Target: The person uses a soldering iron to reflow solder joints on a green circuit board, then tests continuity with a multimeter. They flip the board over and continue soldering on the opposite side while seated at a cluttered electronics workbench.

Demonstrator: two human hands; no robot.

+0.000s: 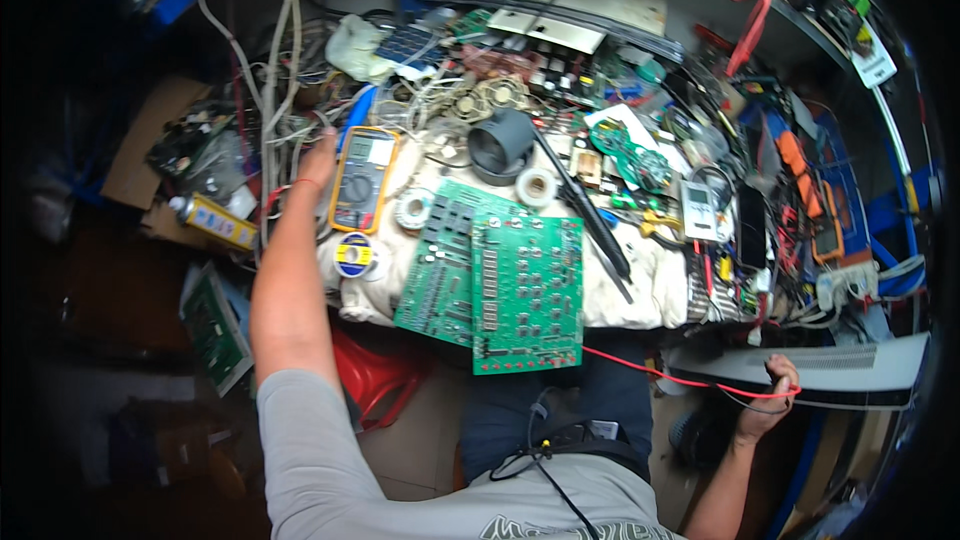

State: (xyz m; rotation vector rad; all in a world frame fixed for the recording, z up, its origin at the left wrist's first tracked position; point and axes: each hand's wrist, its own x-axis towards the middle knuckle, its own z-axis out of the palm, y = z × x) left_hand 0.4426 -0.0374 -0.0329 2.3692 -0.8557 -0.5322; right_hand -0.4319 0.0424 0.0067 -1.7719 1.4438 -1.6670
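On the left of the workbench, my left hand reaches beside a yellow-edged digital multimeter. Its fingers look stretched out, though slightly blurred, and a blue strip-like object lies just past them. Low on the right, away from the bench, my right hand is closed around a red test lead and a dark lead. The red lead runs back under a green circuit board at the bench's front edge. That board overlaps a second green board; both overlie a pale cloth.
Solder spools sit below the multimeter. A dark grey cylinder and a long black tool lie mid-bench. Tangled parts and cables pile up behind. A red stool stands under the bench; a white panel is near my right hand.
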